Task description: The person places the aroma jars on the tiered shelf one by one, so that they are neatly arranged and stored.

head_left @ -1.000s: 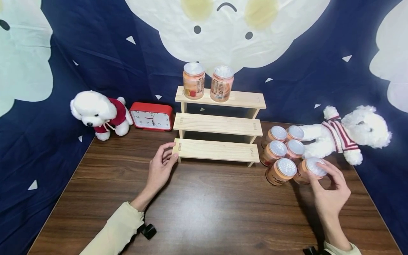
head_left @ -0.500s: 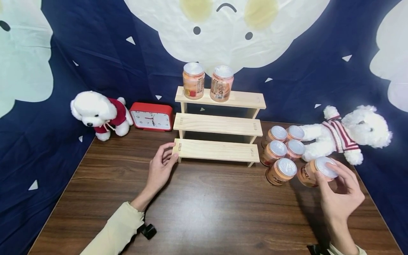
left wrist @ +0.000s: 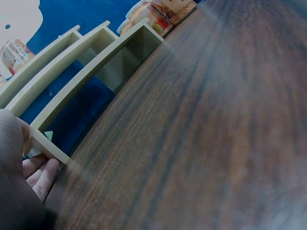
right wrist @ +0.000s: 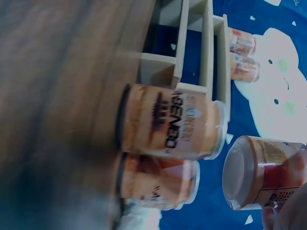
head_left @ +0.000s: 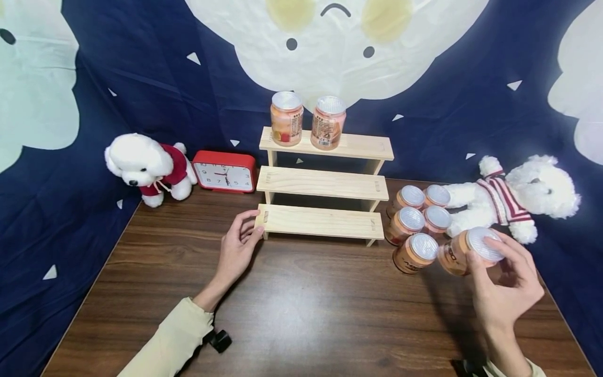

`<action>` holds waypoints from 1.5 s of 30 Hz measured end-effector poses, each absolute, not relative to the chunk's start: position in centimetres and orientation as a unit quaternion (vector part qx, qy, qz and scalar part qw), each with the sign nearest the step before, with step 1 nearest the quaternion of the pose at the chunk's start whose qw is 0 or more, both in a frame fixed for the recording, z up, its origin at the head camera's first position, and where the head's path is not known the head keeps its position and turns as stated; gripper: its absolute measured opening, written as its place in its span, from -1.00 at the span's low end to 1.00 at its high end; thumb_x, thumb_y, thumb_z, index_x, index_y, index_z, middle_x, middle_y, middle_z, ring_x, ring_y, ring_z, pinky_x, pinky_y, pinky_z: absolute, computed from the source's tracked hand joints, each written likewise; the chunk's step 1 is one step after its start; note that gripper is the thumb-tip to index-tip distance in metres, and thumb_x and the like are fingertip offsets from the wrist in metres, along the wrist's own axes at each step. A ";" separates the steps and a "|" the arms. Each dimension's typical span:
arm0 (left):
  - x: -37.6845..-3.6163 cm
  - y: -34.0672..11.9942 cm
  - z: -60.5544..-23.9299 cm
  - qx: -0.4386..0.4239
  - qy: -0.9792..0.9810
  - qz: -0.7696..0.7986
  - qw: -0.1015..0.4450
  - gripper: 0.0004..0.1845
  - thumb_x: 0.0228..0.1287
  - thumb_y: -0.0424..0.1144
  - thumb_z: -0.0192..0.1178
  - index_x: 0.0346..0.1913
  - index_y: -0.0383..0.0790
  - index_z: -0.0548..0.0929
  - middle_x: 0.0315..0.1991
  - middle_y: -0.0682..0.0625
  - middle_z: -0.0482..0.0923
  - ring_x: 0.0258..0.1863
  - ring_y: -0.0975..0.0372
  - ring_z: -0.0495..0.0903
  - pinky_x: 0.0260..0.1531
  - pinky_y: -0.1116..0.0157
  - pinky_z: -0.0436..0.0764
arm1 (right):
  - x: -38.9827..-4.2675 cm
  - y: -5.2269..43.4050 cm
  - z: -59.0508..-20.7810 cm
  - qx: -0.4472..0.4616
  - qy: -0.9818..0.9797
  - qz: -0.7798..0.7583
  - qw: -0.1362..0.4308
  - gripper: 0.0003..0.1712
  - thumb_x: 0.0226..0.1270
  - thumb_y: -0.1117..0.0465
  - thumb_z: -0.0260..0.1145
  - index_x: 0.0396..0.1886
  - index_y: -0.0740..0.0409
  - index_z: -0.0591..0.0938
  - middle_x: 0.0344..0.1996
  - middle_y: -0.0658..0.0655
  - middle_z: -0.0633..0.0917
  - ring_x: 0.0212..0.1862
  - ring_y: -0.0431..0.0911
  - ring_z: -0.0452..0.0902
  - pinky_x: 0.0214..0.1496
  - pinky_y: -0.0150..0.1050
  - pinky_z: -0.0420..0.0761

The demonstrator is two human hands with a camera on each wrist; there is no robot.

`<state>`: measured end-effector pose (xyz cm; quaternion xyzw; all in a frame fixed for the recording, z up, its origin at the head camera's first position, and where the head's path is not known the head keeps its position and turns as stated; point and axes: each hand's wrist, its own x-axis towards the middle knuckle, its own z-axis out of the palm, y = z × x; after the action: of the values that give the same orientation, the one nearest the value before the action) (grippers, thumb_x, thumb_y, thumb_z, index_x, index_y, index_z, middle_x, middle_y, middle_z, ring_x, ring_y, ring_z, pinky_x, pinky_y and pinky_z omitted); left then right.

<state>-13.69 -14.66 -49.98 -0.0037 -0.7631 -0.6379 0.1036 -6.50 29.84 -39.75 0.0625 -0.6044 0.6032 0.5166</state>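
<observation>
A: How many cans are there?

B: Eight. Two stand upright on the top step of the wooden stepped shelf at centre frame. Five stand in a cluster on the table at right of centre, just beside the shelf's right end. The eighth, the lifted can, is in the right hand at lower right.

A: How is that hand holding it?

B: Fingers and thumb are curled round the silver lid end, pinching it. The can is tilted, with its base pointing left toward the cluster and clear of the tabletop. The right wrist view shows its underside beside two standing cans.

A: And the left hand?

B: The left hand sits at centre left, with its fingers loosely bent and the fingertips touching the left end of the lowest step. It grips nothing. The left wrist view shows fingertips against that corner.

A: Steps on the shelf?

B: Three, with only the top one occupied.

A: Anything else?

B: Two white plush dogs: one in a red top at left, one in a striped top lying at right, touching the can cluster. One red clock stands between the left dog and the shelf. A dark blue backdrop hangs behind.
</observation>
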 end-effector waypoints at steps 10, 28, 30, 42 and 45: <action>-13.7 -14.6 -49.8 0.001 -0.763 -0.638 0.104 -0.56 0.58 -0.42 0.35 0.43 -0.25 0.62 0.15 -0.31 0.80 0.02 0.39 0.74 0.04 0.52 0.74 | -7.1 28.6 -37.8 0.088 -0.613 0.596 0.511 -0.60 -0.02 0.60 0.58 -0.17 0.80 0.69 -0.02 0.33 0.84 -0.15 -0.15 0.69 -0.43 -0.66 0.42; -13.6 -14.7 -50.0 0.000 -0.767 -0.633 0.107 -0.57 0.60 -0.38 0.35 0.43 -0.23 0.62 0.14 -0.31 0.80 0.09 0.10 0.77 0.04 0.54 0.73 | -9.9 25.4 -36.2 0.142 -0.618 0.626 0.455 -0.63 0.06 0.65 0.54 -0.12 0.80 0.68 0.03 0.36 0.80 0.06 0.01 0.73 0.04 -0.43 0.71; -13.7 -14.7 -50.1 0.000 -0.767 -0.633 0.104 -0.57 0.61 -0.38 0.35 0.43 -0.22 0.62 0.15 -0.30 0.80 0.09 0.15 0.77 0.05 0.53 0.73 | -10.3 25.1 -36.2 0.144 -0.614 0.637 0.443 -0.63 0.05 0.68 0.51 -0.11 0.80 0.67 0.03 0.34 0.80 0.07 0.02 0.73 0.06 -0.42 0.72; -13.7 -14.5 -49.9 0.005 -0.767 -0.634 0.097 -0.57 0.61 -0.37 0.35 0.43 -0.22 0.63 0.16 -0.32 0.79 0.10 0.12 0.77 0.07 0.54 0.73 | -13.1 24.2 -36.3 0.127 -0.650 0.621 0.419 -0.65 0.07 0.66 0.52 -0.09 0.71 0.73 0.07 0.28 0.83 0.21 0.09 0.70 0.31 -0.27 0.65; -13.6 -14.5 -49.8 0.002 -0.768 -0.633 0.103 -0.57 0.60 -0.38 0.34 0.43 -0.25 0.62 0.16 -0.33 0.79 0.11 0.08 0.78 0.07 0.53 0.73 | -13.8 23.8 -36.0 0.126 -0.652 0.630 0.404 -0.64 0.09 0.66 0.54 -0.07 0.69 0.74 0.07 0.27 0.82 0.21 0.09 0.69 0.20 -0.30 0.65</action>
<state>-13.57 -14.53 -49.81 0.0022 -0.7676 -0.6325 0.1033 -13.82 23.84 -35.97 0.1262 -0.6516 0.6296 0.4037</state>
